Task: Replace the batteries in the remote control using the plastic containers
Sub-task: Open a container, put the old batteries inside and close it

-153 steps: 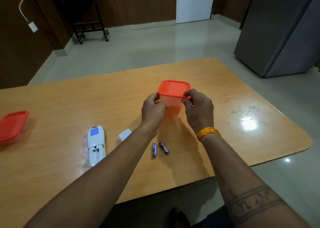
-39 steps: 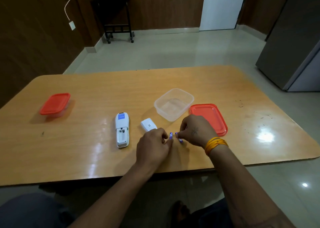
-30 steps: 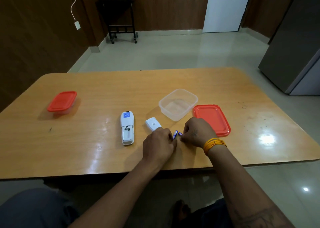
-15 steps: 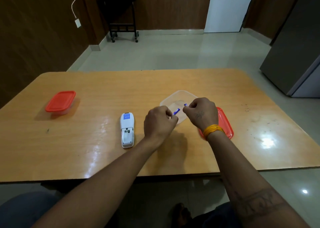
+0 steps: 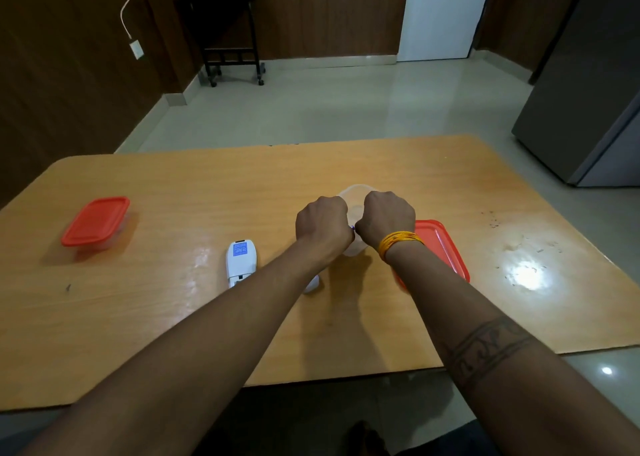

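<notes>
Both my hands hover close together over the open clear plastic container (image 5: 356, 192). My left hand (image 5: 322, 223) is closed on a blue battery (image 5: 352, 227), of which only a tip shows between the hands. My right hand (image 5: 386, 218) is closed too, and its battery is hidden inside the fingers. The container's red lid (image 5: 441, 244) lies flat just right of it. The white remote control (image 5: 241, 261) lies back-up to the left with its battery bay open. Its white cover (image 5: 312, 284) peeks out from under my left forearm.
A second container with a red lid on (image 5: 95, 221) sits at the table's left side. The wooden table (image 5: 173, 317) has its near edge under my forearms. A grey fridge (image 5: 588, 92) stands at the right, and a dark side table (image 5: 228, 33) by the far wall.
Both hands picked a battery up off the table and carried it forward. They are now above the open container, closer together, and the batteries are almost hidden.
</notes>
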